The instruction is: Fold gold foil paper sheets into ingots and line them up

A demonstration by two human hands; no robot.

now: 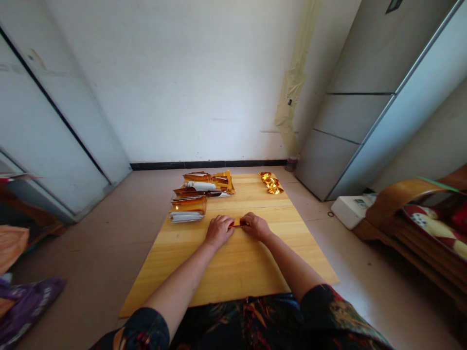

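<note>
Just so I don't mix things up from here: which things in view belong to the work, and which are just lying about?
Work:
left hand
right hand
gold foil strip
stacks of gold foil and white paper
folded gold foil pieces
wooden board

Lying about:
grey refrigerator
white box
wooden chair
purple cloth

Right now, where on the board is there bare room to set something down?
Bare wood lies between the gold foil stacks and the folded gold pieces, right of the right hand, and nearer you between the forearms. It's crowded at the far left, and around the gold foil strip held by the left hand.
</note>
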